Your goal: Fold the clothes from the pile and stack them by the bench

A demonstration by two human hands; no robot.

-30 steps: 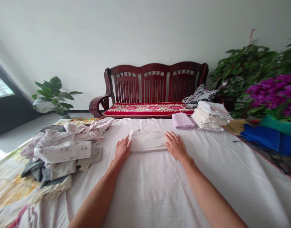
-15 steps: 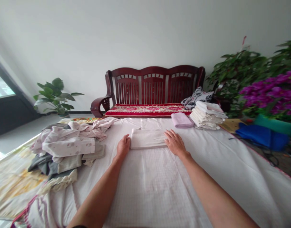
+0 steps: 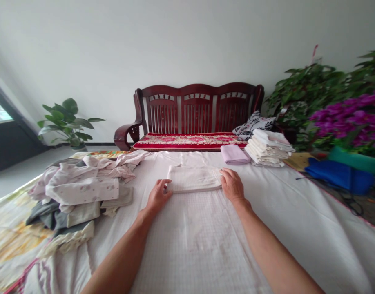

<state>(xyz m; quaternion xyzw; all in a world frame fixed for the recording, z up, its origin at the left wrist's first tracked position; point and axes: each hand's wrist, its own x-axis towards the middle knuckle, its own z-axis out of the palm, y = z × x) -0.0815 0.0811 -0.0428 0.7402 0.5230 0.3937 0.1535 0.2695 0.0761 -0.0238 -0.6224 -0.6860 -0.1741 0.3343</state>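
A small folded white garment (image 3: 193,179) lies on the pale checked cloth (image 3: 190,241) that covers the table. My left hand (image 3: 157,196) pinches its left edge between thumb and fingers. At the garment's right edge my right hand (image 3: 232,185) curls its fingers around the fabric. Both forearms reach forward from the bottom of the view.
A heap of unfolded baby clothes (image 3: 80,188) lies at the left. At the far right of the table sit a folded lilac cloth (image 3: 235,154), a stack of folded whites (image 3: 268,148) and a blue cloth (image 3: 337,173). A red wooden bench (image 3: 193,116) and potted plants (image 3: 334,102) stand behind.
Both hands went from lying flat beside the folded garment to gripping its left and right edges. The garment's right edge has shifted slightly rightward.
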